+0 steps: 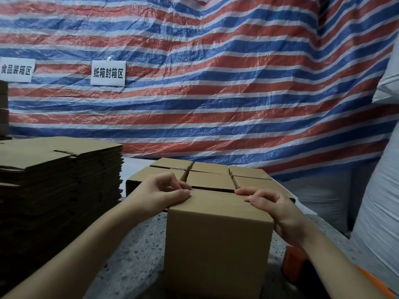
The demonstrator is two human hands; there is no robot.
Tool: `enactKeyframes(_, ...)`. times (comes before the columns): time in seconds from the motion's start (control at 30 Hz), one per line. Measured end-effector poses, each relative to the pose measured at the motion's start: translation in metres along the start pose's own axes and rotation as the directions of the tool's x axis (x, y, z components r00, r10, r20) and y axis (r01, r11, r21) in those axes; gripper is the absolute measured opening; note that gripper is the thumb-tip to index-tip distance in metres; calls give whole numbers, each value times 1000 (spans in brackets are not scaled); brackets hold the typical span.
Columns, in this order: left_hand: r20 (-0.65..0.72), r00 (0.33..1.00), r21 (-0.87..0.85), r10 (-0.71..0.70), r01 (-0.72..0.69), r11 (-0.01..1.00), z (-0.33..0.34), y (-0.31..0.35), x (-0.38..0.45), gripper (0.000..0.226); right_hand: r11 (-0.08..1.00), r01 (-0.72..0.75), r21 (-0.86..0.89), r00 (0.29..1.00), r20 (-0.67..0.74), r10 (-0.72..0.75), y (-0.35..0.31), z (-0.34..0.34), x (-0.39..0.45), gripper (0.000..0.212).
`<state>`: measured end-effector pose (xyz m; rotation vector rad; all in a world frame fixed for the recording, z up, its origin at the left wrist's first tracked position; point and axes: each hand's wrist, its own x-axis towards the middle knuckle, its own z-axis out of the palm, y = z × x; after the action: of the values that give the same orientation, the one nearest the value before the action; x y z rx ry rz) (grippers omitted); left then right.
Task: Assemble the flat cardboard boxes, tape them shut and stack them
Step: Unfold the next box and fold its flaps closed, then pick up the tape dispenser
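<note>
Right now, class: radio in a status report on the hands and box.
Both hands pressing the cardboard box top. Flaps closed. Nothing blocking.

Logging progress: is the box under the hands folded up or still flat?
Folded up. The box stands as a cube on the floor, both hands resting on its closed top.
</note>
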<state>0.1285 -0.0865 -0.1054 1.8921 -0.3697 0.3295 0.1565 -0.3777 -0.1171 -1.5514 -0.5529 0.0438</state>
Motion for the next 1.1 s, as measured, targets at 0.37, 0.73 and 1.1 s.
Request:
enactKeyframes(0.37, 73, 971, 692, 226, -212, 690, 36, 43, -23, 51, 995, 16, -99, 1000, 28, -13, -2, -2, -1, 14)
enactKeyframes(0.73, 290, 927, 850, 239, -364, 381, 54, 31, -24, 89, 890, -46, -454, 999, -19, 42, -33, 6, -5, 14)
enactKeyframes(1.1, 290, 923, 863, 251, -366, 349, 60, 31, -28, 86, 252, 25, -967, 963, 91, 255, -47, 53, -14, 59)
